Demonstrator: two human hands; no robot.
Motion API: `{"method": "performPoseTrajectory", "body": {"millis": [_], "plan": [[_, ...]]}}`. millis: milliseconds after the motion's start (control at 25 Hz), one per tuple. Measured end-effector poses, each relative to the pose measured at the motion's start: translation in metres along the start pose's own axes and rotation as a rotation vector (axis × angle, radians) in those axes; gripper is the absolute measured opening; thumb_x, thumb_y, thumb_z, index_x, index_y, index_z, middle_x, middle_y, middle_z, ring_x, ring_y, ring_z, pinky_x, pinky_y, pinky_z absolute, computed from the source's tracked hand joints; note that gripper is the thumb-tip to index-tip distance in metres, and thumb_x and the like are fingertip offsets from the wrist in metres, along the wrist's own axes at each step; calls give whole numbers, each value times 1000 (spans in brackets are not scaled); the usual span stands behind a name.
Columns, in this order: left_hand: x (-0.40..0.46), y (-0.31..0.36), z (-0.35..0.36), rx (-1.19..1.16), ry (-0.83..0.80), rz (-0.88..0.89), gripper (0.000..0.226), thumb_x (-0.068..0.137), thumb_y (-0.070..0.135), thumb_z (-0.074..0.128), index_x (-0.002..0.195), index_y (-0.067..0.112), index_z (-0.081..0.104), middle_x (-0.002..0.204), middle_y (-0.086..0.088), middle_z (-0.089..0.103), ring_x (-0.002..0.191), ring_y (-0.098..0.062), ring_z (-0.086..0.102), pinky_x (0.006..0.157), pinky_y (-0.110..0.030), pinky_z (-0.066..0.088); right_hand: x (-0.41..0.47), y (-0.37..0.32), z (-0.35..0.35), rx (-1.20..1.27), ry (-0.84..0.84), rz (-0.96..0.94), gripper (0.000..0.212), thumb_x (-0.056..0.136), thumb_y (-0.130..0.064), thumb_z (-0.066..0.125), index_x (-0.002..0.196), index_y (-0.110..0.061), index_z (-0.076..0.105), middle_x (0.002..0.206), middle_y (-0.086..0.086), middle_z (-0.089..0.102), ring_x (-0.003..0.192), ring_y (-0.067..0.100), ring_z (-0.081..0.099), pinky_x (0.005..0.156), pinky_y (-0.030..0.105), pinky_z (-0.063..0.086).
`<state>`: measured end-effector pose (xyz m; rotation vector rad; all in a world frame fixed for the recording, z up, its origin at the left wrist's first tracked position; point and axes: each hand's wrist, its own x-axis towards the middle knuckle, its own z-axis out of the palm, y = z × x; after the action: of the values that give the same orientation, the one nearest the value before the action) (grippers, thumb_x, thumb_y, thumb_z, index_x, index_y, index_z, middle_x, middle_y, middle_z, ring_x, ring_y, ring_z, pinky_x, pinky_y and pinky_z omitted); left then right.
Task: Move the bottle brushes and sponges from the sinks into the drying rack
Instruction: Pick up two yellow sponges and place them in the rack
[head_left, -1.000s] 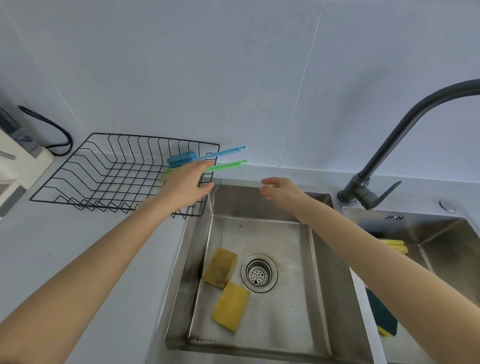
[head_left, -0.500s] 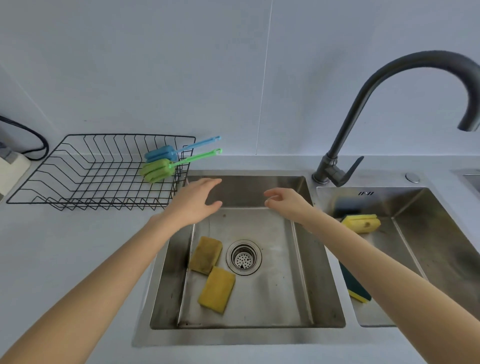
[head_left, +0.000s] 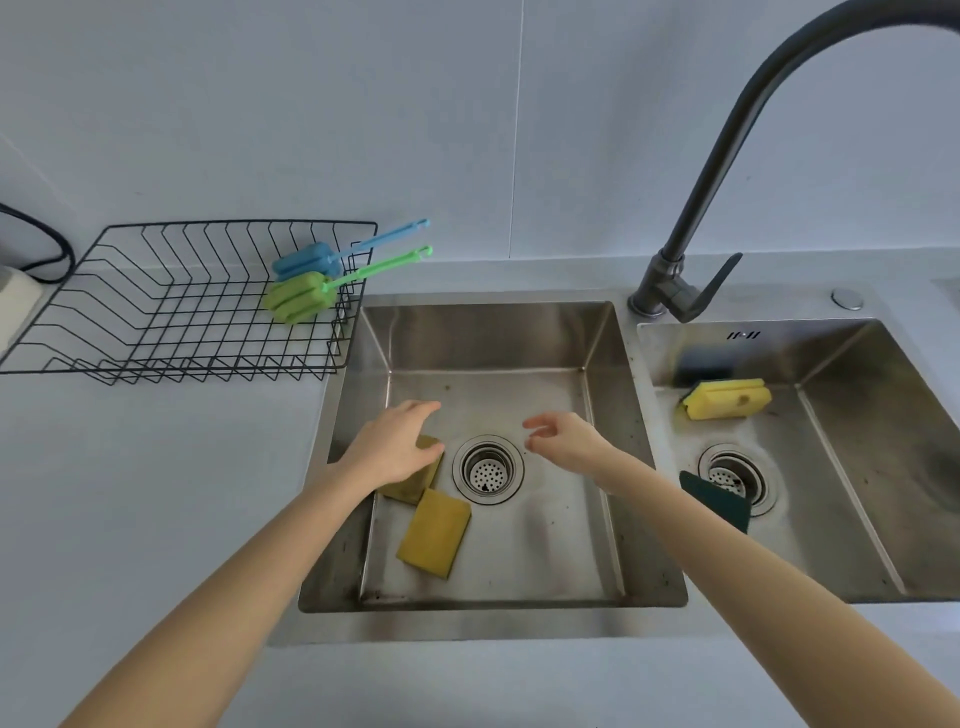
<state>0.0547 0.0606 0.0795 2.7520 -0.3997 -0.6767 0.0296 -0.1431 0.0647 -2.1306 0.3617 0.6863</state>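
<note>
A blue bottle brush (head_left: 311, 260) and a green bottle brush (head_left: 301, 297) lie in the black wire drying rack (head_left: 130, 312), handles sticking out over its right rim. In the left sink (head_left: 493, 332) two yellow sponges lie left of the drain: one (head_left: 435, 532) in full view, the other (head_left: 415, 480) partly under my left hand (head_left: 392, 444), which hovers open above it. My right hand (head_left: 563, 439) is open over the drain's right side, holding nothing. The right sink (head_left: 841, 364) holds a yellow sponge (head_left: 727, 399) and a dark green-faced sponge (head_left: 717, 501).
A dark curved faucet (head_left: 685, 275) stands between the two sinks at the back. A black cable (head_left: 47, 244) and a white appliance (head_left: 13, 301) sit at the far left by the rack. Grey countertop (head_left: 156, 467) surrounds the sinks.
My left hand let go of the two brushes in the rack and came down into the left sink over a sponge. My right hand dropped lower too. The view shifted right.
</note>
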Motion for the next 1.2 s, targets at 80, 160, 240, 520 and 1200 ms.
{"method": "performPoseTrajectory", "body": {"millis": [80,160,240,520,1200], "plan": [[0,-8,14,-29,-39,-31,60,90,30,52,143,15,28,150,-6,35,136,-23,37,110,-40,36,5,3,12,-13,-28,23,42,90,-16,50,132,-12,51,131,10,59,120,26,54,91,24,41],[1,-16,27,-62,-66,-59,59,89,29,52,142,15,30,149,-6,36,136,-24,37,110,-40,37,10,5,24,-11,-50,41,43,89,-15,51,132,-12,51,131,11,58,121,26,53,95,27,42],[3,-23,40,-93,-106,-91,60,89,30,53,143,16,29,150,-6,34,137,-24,35,110,-40,36,15,8,38,-8,-76,63,43,88,-13,50,132,-11,51,130,12,59,116,25,55,96,27,43],[3,-44,79,-185,-274,-201,64,89,30,54,143,12,26,148,-11,37,134,-27,39,108,-40,38,31,17,83,-15,-176,167,49,88,-10,49,137,-8,44,135,14,54,126,28,50,106,31,38],[29,-73,101,-263,-144,-373,71,90,28,51,146,10,11,154,-18,14,131,-37,39,106,-44,39,53,20,159,55,-105,438,52,90,-20,52,133,1,32,136,20,49,125,34,49,97,34,43]]}}
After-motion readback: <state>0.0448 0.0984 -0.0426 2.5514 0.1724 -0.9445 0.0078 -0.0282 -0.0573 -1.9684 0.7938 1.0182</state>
